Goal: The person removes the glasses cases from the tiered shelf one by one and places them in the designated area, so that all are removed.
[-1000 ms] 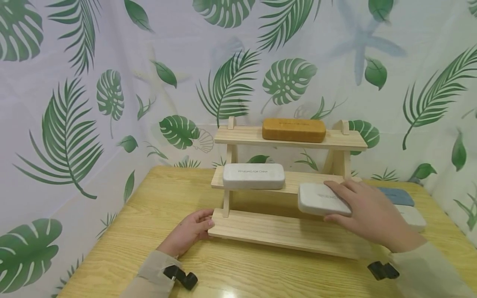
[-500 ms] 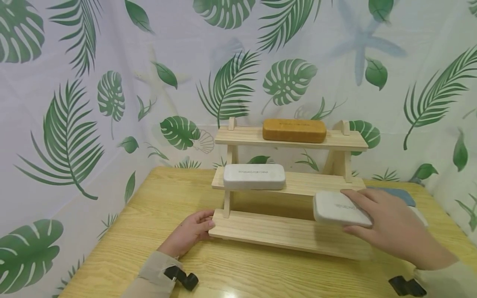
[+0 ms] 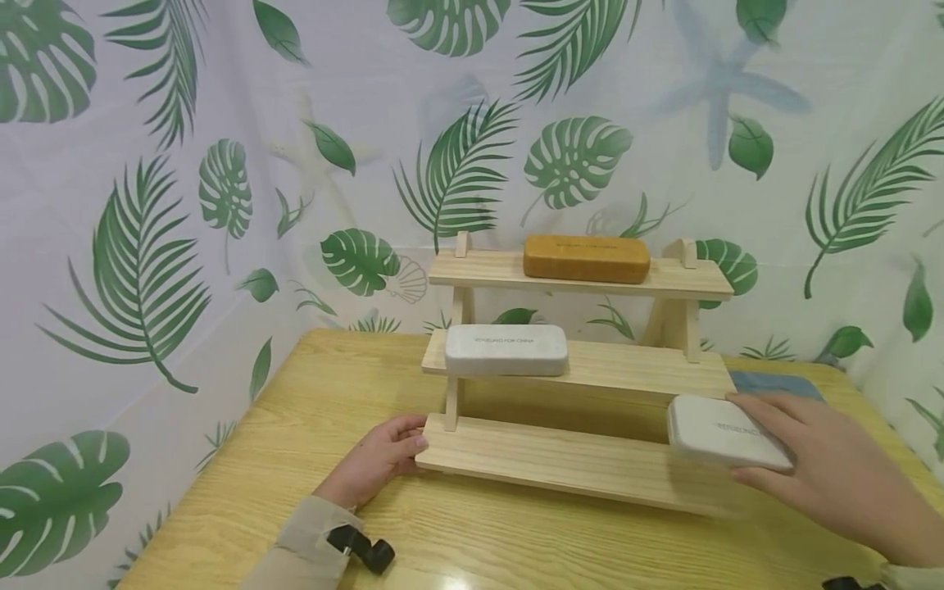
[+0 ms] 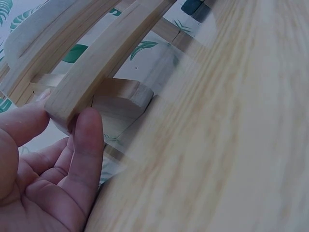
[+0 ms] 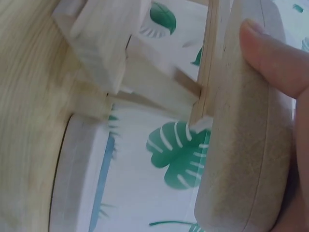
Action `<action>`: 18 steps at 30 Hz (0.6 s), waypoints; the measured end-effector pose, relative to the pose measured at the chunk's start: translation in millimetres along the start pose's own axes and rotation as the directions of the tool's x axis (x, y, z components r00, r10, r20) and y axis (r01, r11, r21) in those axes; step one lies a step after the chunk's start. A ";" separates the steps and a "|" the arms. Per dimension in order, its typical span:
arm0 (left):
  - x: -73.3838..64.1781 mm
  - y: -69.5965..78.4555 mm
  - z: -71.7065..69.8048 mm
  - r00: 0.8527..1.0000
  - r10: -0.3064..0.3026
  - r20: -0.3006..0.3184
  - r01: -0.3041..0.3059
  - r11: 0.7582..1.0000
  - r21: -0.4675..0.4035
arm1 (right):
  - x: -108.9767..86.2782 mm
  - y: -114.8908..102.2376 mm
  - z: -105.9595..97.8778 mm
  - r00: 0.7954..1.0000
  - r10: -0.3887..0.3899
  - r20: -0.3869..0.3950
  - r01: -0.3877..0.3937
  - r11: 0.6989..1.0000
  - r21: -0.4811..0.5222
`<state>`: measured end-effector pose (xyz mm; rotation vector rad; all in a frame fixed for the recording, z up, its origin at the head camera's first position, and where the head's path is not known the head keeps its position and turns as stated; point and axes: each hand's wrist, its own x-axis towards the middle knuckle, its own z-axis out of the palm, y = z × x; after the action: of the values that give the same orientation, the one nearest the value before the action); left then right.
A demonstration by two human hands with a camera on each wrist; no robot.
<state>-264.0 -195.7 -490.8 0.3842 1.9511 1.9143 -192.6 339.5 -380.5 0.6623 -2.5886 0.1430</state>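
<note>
My right hand [image 3: 833, 467] grips a white glasses case [image 3: 723, 430] with printed lettering, thumb and fingers on its opposite long sides. It is held over the right end of the lowest tier of a three-tier wooden display rack [image 3: 560, 459]. In the right wrist view, the case's seam [image 5: 263, 159] faces the camera and the thumb presses its side. My left hand [image 3: 376, 459] pinches the rack's lower left corner; in the left wrist view, thumb and a finger [image 4: 89, 140] lie on either side of the board end [image 4: 72, 104].
Another white glasses case [image 3: 505, 351] sits on the middle tier's left, and an orange-brown case [image 3: 586, 259] on the top tier. On the table [image 3: 310, 385] right of the rack lie a blue case [image 3: 778, 383] and, in the right wrist view, a white one [image 5: 79, 179]. Leaf-print cloth hangs behind.
My right hand has carried the white glasses case right and downward, from in front of the middle tier to the rack's right end. The left hand keeps its hold on the corner.
</note>
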 end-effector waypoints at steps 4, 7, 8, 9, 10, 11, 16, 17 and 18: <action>0.2 0.6 1.2 1.000 0.003 0.001 -0.003 1.000 -0.006 | -8.0 7.8 -0.5 1.000 0.020 -0.012 -0.020 1.000 -0.002; 0.5 0.9 1.2 1.000 0.005 -0.004 -0.005 1.000 -0.003 | -15.0 19.4 2.3 0.998 0.056 0.009 -0.055 0.998 -0.033; 0.6 0.9 1.1 1.000 0.007 -0.005 -0.007 1.000 0.001 | -17.6 24.4 4.0 0.998 0.065 0.018 -0.064 0.997 -0.047; 0.7 0.9 1.0 1.000 0.008 -0.006 -0.008 1.000 0.003 | -20.4 30.1 6.0 0.997 0.071 0.025 -0.069 0.996 -0.056; 0.8 0.8 0.8 1.000 0.008 -0.008 -0.008 1.000 0.008 | -23.3 36.0 8.5 0.997 0.074 0.028 -0.072 0.995 -0.064; 0.7 0.7 0.7 1.000 0.008 -0.010 -0.008 1.000 0.012 | -26.2 41.9 11.0 0.997 0.075 0.032 -0.072 0.995 -0.070; 0.6 0.6 0.8 1.000 0.003 -0.011 -0.003 1.000 0.011 | -39.8 65.3 23.2 0.997 0.072 0.033 -0.070 0.996 -0.058; 0.5 0.7 1.0 1.000 0.003 -0.010 -0.003 1.000 0.007 | -42.3 68.7 25.3 0.997 0.075 0.036 -0.073 0.996 -0.060; 0.5 0.8 1.1 1.000 0.004 -0.009 -0.004 1.000 0.005 | -44.6 71.4 27.2 0.996 0.080 0.042 -0.078 0.995 -0.060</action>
<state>-264.0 -194.4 -490.1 0.3814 1.9630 1.9173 -203.2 415.7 -424.3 0.5481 -2.6517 0.0790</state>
